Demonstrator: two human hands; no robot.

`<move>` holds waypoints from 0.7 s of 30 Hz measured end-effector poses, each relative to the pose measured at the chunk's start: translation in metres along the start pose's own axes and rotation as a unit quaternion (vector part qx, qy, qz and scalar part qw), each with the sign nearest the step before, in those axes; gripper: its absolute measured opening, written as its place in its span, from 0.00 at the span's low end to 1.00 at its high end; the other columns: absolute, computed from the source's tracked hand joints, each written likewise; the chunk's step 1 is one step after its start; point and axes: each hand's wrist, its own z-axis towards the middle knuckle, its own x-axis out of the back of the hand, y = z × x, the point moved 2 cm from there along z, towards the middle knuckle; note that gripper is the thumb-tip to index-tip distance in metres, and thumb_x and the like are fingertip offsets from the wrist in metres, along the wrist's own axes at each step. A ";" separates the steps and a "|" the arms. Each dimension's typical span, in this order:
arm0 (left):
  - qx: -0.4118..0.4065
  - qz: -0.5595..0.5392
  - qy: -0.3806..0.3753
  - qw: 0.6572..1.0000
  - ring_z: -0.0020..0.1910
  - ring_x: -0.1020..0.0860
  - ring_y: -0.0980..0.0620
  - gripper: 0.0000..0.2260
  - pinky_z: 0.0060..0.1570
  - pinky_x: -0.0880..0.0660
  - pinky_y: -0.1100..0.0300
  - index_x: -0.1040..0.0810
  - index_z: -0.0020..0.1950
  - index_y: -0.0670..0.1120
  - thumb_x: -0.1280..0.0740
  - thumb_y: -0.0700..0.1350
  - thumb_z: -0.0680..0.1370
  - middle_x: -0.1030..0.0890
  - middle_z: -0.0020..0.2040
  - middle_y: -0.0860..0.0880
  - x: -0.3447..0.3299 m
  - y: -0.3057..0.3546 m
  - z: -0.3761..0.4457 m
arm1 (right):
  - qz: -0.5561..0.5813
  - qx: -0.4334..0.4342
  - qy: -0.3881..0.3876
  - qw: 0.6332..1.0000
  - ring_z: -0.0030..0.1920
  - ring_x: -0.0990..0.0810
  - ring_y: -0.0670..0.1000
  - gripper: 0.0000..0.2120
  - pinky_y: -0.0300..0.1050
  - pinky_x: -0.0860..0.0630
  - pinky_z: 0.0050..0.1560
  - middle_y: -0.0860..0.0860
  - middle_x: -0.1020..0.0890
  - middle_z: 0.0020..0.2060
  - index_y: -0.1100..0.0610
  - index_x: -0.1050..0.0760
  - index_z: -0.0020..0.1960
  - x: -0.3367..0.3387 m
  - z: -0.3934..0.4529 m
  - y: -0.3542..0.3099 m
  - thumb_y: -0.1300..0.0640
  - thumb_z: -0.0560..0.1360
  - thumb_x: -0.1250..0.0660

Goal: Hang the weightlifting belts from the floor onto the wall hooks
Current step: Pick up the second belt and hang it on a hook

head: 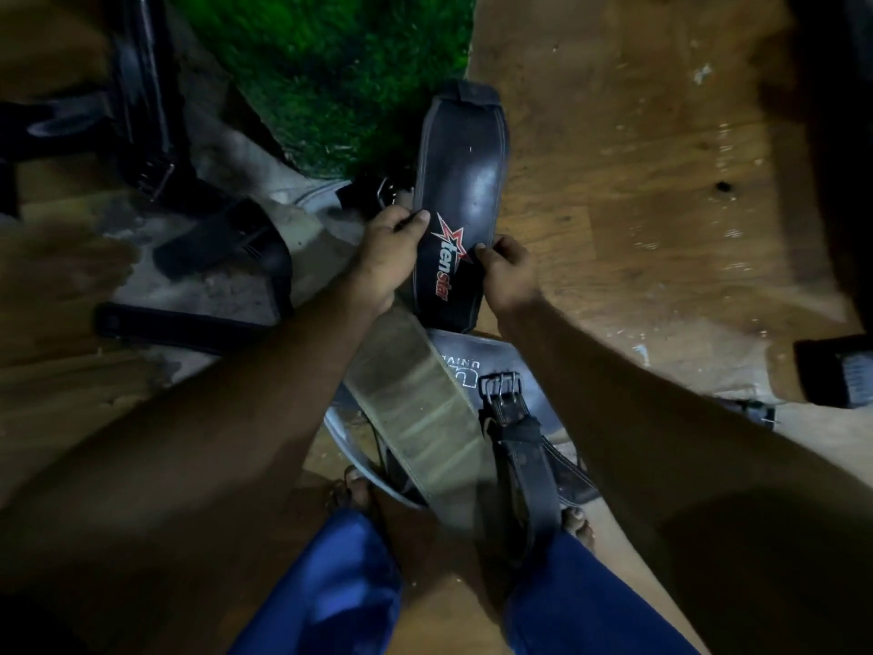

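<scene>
I look down on a wooden floor [661,182] that fills most of the view, with a patch of green turf [330,63] at its far edge and a worn grey strip running between them. Both my bare arms reach forward over blue trouser legs [330,583] and bare feet.

The biggest belt in reach is the black leather belt [465,182], which I hold up off the floor by its wide back panel. My left hand [387,252] is clamped on its left edge, thumb on the printed face and fingers curled behind. My right hand [508,271] pinches the right edge the same way, thumb tip on the face. The panel sits between the two hands, its far end pointing toward the turf. Its tan suede underside [415,408] trails back toward my legs.

On the panel I read "tenstar" beside a red and white star logo [451,238].

Below it a grey belt [472,356] lies on the floor with upside-down lettering, only partly legible. A black strap with a double-prong buckle [500,392] lies across it. To the left lie more black belts [226,238]; I count at least two there, though the blur makes it uncertain.
</scene>
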 end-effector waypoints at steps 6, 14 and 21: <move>-0.011 -0.001 -0.002 1.000 0.36 0.23 0.52 0.12 0.38 0.26 0.62 0.28 0.39 0.49 0.36 0.43 0.83 0.22 0.38 0.48 0.010 0.073 -0.079 | -0.029 -0.001 -0.003 1.000 0.36 0.22 0.48 0.09 0.38 0.26 0.36 0.51 0.20 0.36 0.55 0.25 0.41 0.016 -0.082 -0.078 0.62 0.80 0.36; -0.040 -0.008 -0.026 0.999 0.35 0.19 0.58 0.03 0.35 0.23 0.64 0.25 0.53 0.44 0.37 0.42 0.83 0.18 0.43 0.49 0.033 0.191 -0.172 | -0.053 0.041 0.000 0.998 0.31 0.22 0.45 0.07 0.32 0.28 0.29 0.54 0.21 0.36 0.68 0.25 0.52 0.034 -0.183 -0.188 0.63 0.80 0.37; -0.078 0.000 -0.091 0.993 0.46 0.18 0.51 0.10 0.48 0.20 0.56 0.22 0.63 0.42 0.37 0.40 0.83 0.16 0.52 0.44 0.033 0.269 -0.265 | -0.045 0.065 -0.009 0.997 0.38 0.20 0.51 0.05 0.42 0.24 0.39 0.56 0.18 0.38 0.65 0.22 0.49 0.066 -0.267 -0.253 0.64 0.78 0.36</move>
